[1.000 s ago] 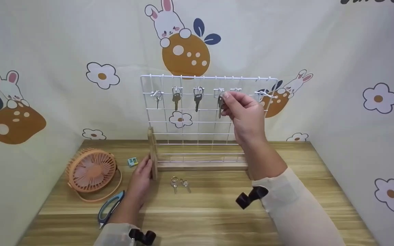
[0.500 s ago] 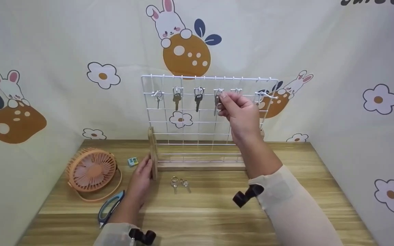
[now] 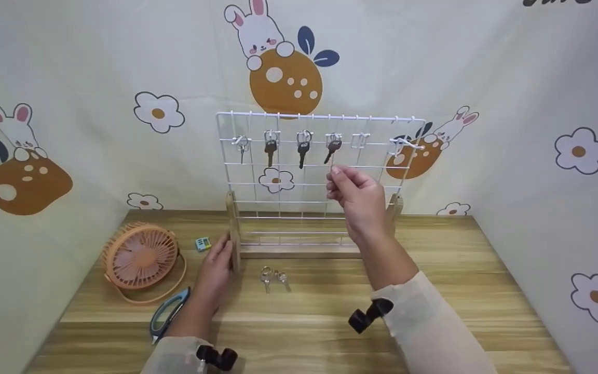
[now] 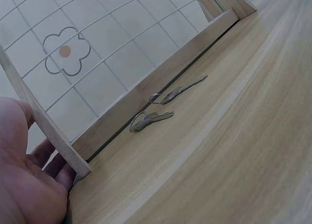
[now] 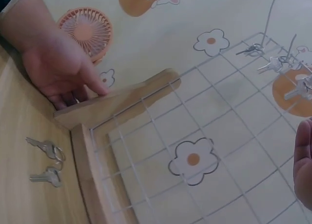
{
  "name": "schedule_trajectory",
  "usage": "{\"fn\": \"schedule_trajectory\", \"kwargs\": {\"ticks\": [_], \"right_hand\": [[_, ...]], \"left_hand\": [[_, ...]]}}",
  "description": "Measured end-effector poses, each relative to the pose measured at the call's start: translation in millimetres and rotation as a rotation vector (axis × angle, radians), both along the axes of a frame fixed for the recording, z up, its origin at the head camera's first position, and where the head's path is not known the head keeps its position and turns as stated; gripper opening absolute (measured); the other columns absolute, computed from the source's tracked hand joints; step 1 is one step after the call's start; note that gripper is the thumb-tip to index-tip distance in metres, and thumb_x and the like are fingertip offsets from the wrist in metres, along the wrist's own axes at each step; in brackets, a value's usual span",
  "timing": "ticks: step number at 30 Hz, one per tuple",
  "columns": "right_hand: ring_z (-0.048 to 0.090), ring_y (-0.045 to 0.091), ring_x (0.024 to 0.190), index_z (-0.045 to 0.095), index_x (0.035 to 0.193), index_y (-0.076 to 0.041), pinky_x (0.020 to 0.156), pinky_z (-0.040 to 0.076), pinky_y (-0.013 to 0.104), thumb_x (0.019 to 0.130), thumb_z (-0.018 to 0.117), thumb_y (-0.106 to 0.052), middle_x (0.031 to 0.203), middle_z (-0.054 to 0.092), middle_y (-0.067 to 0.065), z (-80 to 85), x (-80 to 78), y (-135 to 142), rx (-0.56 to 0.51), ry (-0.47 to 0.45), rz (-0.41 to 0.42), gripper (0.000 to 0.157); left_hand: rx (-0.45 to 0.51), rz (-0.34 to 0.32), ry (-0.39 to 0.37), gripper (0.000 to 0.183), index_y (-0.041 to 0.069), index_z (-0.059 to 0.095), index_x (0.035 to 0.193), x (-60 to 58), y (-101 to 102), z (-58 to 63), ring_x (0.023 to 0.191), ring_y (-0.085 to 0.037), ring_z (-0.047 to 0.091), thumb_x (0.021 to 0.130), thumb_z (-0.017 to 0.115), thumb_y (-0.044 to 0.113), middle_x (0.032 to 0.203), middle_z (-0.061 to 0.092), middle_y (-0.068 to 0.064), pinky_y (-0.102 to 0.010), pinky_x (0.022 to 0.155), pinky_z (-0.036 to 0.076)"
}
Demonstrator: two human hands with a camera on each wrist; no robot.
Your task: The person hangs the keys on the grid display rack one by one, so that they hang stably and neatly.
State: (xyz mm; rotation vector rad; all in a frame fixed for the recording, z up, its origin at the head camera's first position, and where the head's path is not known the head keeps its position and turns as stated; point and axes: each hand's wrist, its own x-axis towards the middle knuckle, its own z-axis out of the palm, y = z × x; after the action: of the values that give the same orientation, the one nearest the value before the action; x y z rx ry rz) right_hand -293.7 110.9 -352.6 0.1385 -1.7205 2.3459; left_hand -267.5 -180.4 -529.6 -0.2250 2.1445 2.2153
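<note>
A white wire grid rack [image 3: 325, 201] stands upright in a wooden base. My left hand [image 3: 217, 270] holds the rack's left wooden post [image 4: 53, 131], with fingertips behind its lower end in the left wrist view. From hooks near the grid's top hang several keys on rings; the rightmost dark key [image 3: 334, 145] tilts slightly. Just under that key is my right hand [image 3: 364, 205], fingers loosely curled and thumb near the index finger, with nothing visible in its grasp. On the table before the base lie two silver keys [image 3: 266, 283] with rings, close together.
An orange fan [image 3: 143, 257] stands at the left. Nearby are a small teal-and-yellow box [image 3: 202, 244] and blue-handled scissors [image 3: 168, 314], partly behind the left forearm. White hooks [image 3: 361, 140] without keys are on the grid's right. Behind hangs a patterned cloth [image 3: 190, 62].
My right hand has let go of the key, which now hangs on its hook, and has moved down and slightly left. The left hand stays on the post.
</note>
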Motion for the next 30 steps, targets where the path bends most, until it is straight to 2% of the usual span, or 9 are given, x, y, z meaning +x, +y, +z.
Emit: {"fn": "schedule_trajectory", "kwargs": {"ticks": [5,8,14,23,30], "right_hand": [[0.068,0.013,0.072,0.075,0.099,0.000,0.066,0.063,0.023,0.102,0.070,-0.005,0.087,0.075,0.008,-42.3,9.0,-4,-0.019,-0.012,0.083,0.007],[0.066,0.012,0.069,0.076,0.094,-0.006,0.065,0.061,0.023,0.102,0.069,-0.003,0.081,0.073,0.003,-66.5,12.2,-9,-0.038,-0.041,0.139,0.011],[0.066,0.011,0.069,0.076,0.096,-0.006,0.063,0.060,0.022,0.101,0.072,-0.006,0.082,0.075,-0.001,-107.2,13.5,-21,-0.023,-0.139,0.187,0.007],[0.067,0.010,0.070,0.079,0.098,-0.004,0.067,0.059,0.024,0.097,0.078,-0.012,0.085,0.076,-0.002,-148.4,8.1,-31,0.139,-0.230,0.275,0.008],[0.064,0.010,0.072,0.074,0.119,0.007,0.064,0.057,0.024,0.095,0.081,-0.015,0.084,0.073,-0.004,-170.1,8.9,-31,0.207,-0.314,0.356,0.033]], "left_hand": [[-0.022,-0.002,0.003,0.065,0.017,0.023,0.172,0.3,1,-0.6,0.166,-0.040,0.020,0.116,0.041,0.046,0.180,0.019,-0.017,-0.054,0.137,0.021],[-0.047,0.003,0.005,0.066,0.020,0.025,0.172,0.5,1,-0.6,0.166,-0.040,0.022,0.115,0.042,0.048,0.180,0.020,-0.016,-0.055,0.137,0.022],[-0.072,0.004,-0.005,0.067,0.023,0.025,0.172,1.1,1,0.9,0.166,-0.039,0.024,0.114,0.043,0.052,0.180,0.022,-0.013,-0.054,0.136,0.023],[-0.074,0.013,-0.025,0.066,0.024,0.025,0.172,1.5,0,1.7,0.166,-0.037,0.023,0.114,0.043,0.051,0.179,0.023,-0.014,-0.052,0.137,0.022],[-0.046,-0.001,0.011,0.063,0.018,0.025,0.172,0.2,0,0.0,0.167,-0.038,0.019,0.117,0.039,0.044,0.180,0.020,-0.015,-0.054,0.138,0.018]]}}
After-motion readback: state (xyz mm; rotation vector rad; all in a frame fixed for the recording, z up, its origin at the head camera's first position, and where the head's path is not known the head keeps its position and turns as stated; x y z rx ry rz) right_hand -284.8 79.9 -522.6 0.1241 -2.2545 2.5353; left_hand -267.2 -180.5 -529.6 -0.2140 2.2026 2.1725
